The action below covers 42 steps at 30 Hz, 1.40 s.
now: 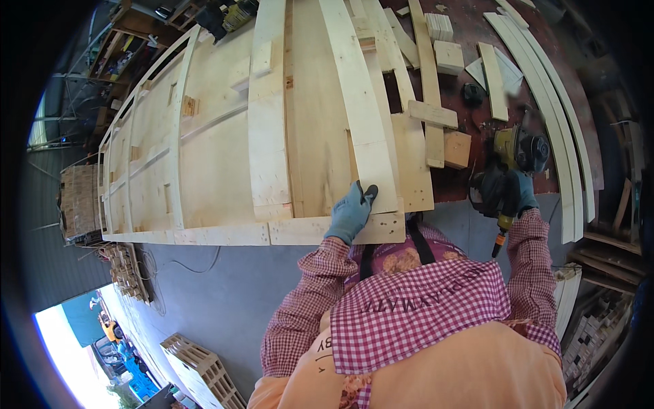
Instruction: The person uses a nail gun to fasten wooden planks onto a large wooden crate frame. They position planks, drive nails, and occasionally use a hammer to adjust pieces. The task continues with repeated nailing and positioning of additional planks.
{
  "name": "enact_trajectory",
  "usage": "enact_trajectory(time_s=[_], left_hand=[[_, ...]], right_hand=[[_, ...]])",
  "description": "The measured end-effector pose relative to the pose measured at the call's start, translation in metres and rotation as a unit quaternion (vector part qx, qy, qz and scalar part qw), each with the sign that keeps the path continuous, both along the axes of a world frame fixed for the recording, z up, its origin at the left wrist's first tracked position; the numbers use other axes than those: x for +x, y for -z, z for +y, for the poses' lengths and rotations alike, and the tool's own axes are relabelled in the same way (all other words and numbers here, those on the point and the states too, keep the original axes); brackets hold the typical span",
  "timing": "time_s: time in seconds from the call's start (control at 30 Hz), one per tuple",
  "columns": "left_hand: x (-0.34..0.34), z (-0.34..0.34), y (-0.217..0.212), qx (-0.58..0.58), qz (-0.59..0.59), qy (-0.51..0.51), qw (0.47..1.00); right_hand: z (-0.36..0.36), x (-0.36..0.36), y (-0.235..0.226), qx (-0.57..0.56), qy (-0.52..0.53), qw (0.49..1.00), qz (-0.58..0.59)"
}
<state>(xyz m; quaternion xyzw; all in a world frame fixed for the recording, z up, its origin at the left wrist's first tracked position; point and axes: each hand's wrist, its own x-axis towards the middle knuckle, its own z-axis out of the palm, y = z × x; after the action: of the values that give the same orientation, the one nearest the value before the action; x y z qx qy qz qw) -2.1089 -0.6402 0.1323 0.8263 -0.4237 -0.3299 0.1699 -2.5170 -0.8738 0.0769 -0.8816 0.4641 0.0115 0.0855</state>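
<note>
My left hand (351, 213), in a blue-grey work glove, is at the near end of a long pale wooden plank (360, 102). Its thumb lies on the plank and its fingers bend over the plank's left edge, partly hidden. Beneath is a large wooden panel frame (225, 233), made of thin sheeting and battens. Off to the right, my gloved right hand (526, 191) grips a yellow-and-black nail gun (505, 146). Its narrow, orange-ringed nose points down, beside the frame and apart from it.
Wood blocks (448, 58) and short battens (492, 82) lie on the dark red tabletop. Long strips (545, 102) line its right side. Another yellow-and-black power tool (235, 15) rests on the panel's far end. Pallets (204, 368) stand on the grey floor, where a cable (197, 271) trails.
</note>
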Motion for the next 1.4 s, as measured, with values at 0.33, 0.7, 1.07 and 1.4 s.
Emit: enact_trajectory(time_s=[0.33,0.7,1.07,1.4], left_hand=[[0.003,0.002,-0.001,-0.022,0.025,0.003,0.999],[0.002,-0.006,0.011,-0.027,-0.001,0.024,0.999],[-0.007,-0.001,0.022,-0.035,0.006,-0.014,0.999],[-0.01,0.008,-0.005,-0.025,0.053,-0.017,0.998]], right_hand=[[0.005,0.005,-0.003,0.005,-0.005,1.0,0.031],[0.006,0.006,-0.01,0.003,0.009,0.999,-0.051],[-0.002,0.001,0.02,0.044,0.017,0.992,-0.121],[0.011,0.028,-0.01,0.043,0.002,0.993,-0.108]])
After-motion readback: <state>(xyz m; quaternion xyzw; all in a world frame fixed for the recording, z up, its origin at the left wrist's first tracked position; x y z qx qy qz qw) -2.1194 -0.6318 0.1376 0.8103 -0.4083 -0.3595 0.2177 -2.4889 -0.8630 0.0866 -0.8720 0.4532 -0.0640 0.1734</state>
